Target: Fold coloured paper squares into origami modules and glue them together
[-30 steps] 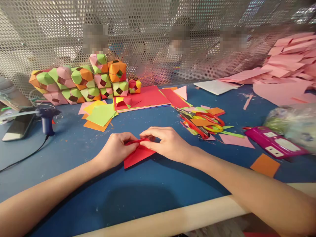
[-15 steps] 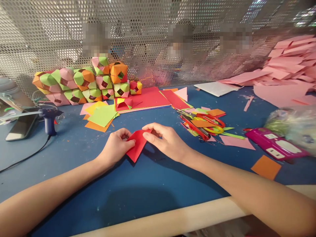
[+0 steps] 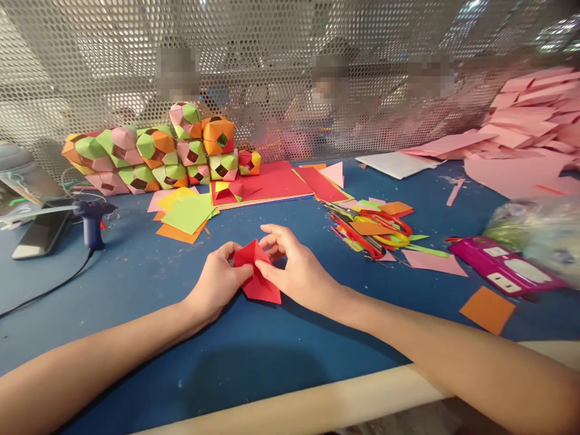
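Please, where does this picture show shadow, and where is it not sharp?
Head view: a broad, soft shadow darkens the near part of the blue table; the plastic bag at right looks blurred; three patches over the perforated screen are pixelated; the red paper in the hands is clearer.

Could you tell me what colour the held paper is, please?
The held paper is red; head view.

We find: red folded sheet (image 3: 263, 292), matt paper; magenta unit (image 3: 479, 257), glossy plastic; perforated screen (image 3: 272, 54), shiny metal; blue tabletop (image 3: 290, 338), smooth.
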Action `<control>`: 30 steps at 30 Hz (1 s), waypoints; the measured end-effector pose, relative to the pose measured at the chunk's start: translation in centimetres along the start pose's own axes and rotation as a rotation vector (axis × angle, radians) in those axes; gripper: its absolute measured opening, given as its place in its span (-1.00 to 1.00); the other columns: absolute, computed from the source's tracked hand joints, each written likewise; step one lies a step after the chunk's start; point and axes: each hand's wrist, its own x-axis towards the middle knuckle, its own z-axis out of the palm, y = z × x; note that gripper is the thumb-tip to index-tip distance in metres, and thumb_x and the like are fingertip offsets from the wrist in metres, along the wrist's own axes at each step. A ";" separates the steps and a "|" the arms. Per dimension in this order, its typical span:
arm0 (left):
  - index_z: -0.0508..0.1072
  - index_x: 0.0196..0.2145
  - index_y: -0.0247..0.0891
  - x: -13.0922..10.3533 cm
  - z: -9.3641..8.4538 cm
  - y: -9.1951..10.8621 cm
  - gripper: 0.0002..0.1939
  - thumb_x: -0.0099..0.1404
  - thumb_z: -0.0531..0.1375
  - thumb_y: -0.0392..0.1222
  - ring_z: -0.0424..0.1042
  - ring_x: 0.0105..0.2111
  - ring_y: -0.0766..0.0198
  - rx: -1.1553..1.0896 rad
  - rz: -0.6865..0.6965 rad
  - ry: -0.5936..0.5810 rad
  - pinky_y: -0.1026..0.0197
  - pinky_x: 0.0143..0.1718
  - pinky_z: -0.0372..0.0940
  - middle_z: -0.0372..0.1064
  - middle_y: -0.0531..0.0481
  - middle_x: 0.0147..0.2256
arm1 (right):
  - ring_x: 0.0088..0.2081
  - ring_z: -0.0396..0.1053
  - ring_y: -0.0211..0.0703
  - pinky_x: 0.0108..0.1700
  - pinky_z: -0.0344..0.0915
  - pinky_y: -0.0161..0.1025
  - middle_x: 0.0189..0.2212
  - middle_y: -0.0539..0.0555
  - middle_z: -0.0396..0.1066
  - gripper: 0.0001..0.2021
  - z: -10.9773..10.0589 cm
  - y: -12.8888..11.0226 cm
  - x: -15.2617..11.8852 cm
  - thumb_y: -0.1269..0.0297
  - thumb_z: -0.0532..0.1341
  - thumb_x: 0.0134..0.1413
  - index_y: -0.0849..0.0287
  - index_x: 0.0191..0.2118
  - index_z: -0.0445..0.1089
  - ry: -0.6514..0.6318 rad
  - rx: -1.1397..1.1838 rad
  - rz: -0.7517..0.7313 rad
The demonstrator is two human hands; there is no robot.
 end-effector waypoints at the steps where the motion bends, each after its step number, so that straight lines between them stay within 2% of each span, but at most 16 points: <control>1: 0.26 -0.46 -0.26 0.0 0.0 0.0 -0.87 -0.03 0.15 -0.37 0.22 -0.58 0.44 -0.019 -0.004 0.012 0.39 -0.57 0.14 0.23 0.18 -0.57 | -0.30 0.37 -0.24 -0.19 0.35 -0.20 -0.25 0.06 0.33 -0.54 0.1 0.0 0.0 0.44 0.15 0.00 0.11 0.05 0.08 0.001 -0.015 -0.003; 4: 0.23 -0.47 -0.24 -0.2 0.1 0.0 -0.86 -0.02 0.15 -0.36 0.23 -0.59 0.44 -0.064 -0.022 0.021 0.40 -0.58 0.13 0.23 0.19 -0.60 | -0.27 0.37 -0.20 -0.17 0.32 -0.20 -0.31 0.05 0.37 -0.68 0.1 0.0 0.0 0.47 0.11 0.02 0.13 -0.07 0.19 0.027 -0.096 -0.022; 8: 0.23 -0.46 -0.24 -0.3 0.2 -0.1 -0.86 -0.01 0.14 -0.36 0.23 -0.59 0.42 -0.067 -0.027 0.014 0.39 -0.59 0.13 0.22 0.18 -0.59 | -0.34 0.35 -0.23 -0.26 0.30 -0.27 -0.37 0.03 0.37 -0.87 0.0 -0.2 0.0 0.42 0.14 0.03 0.15 -0.25 0.23 0.053 -0.111 -0.042; 13: 0.24 -0.45 -0.24 -0.4 0.2 -0.3 -0.88 0.00 0.13 -0.35 0.24 -0.57 0.41 -0.068 -0.024 -0.002 0.37 -0.58 0.15 0.22 0.17 -0.58 | -0.38 0.30 -0.27 -0.29 0.25 -0.31 -0.44 -0.01 0.29 -0.93 0.0 -0.1 0.1 0.45 0.12 0.04 0.15 -0.38 0.21 0.095 -0.123 -0.154; 15: 0.25 -0.45 -0.24 -0.4 0.1 -0.3 -0.89 0.01 0.14 -0.32 0.25 -0.56 0.40 -0.055 -0.016 0.001 0.37 -0.58 0.15 0.23 0.16 -0.56 | -0.37 0.29 -0.26 -0.27 0.25 -0.30 -0.43 0.00 0.27 -0.92 0.1 -0.1 0.1 0.45 0.13 0.03 0.15 -0.39 0.19 0.083 -0.135 -0.180; 19: 0.26 -0.44 -0.24 -0.3 0.1 -0.2 -0.89 0.02 0.14 -0.30 0.26 -0.55 0.39 -0.036 -0.009 0.006 0.37 -0.57 0.15 0.25 0.15 -0.55 | -0.37 0.28 -0.24 -0.28 0.25 -0.28 -0.43 -0.01 0.28 -0.90 0.2 0.0 0.0 0.44 0.12 0.03 0.12 -0.35 0.17 0.048 -0.147 -0.100; 23: 0.26 -0.43 -0.25 -0.3 0.0 -0.2 -0.89 0.03 0.15 -0.30 0.28 -0.54 0.38 -0.049 -0.006 -0.009 0.36 -0.55 0.17 0.26 0.14 -0.53 | -0.35 0.29 -0.22 -0.27 0.25 -0.27 -0.42 0.00 0.29 -0.92 0.1 -0.1 0.1 0.43 0.11 0.04 0.11 -0.37 0.17 0.019 -0.142 -0.083; 28: 0.24 -0.44 -0.23 -0.3 0.0 -0.3 -0.89 0.05 0.15 -0.28 0.26 -0.56 0.39 -0.037 -0.015 -0.023 0.37 -0.56 0.15 0.25 0.16 -0.56 | -0.36 0.32 -0.23 -0.30 0.25 -0.28 -0.39 -0.02 0.33 -0.85 0.0 -0.2 0.0 0.41 0.15 -0.01 0.12 -0.28 0.19 -0.012 -0.112 0.049; 30: 0.24 -0.43 -0.23 -0.3 0.0 -0.4 -0.89 0.07 0.15 -0.26 0.26 -0.56 0.39 -0.019 -0.009 -0.025 0.37 -0.56 0.15 0.25 0.16 -0.56 | -0.36 0.32 -0.23 -0.29 0.25 -0.29 -0.38 -0.01 0.34 -0.84 0.0 -0.2 0.0 0.42 0.14 -0.01 0.13 -0.26 0.19 -0.012 -0.121 0.053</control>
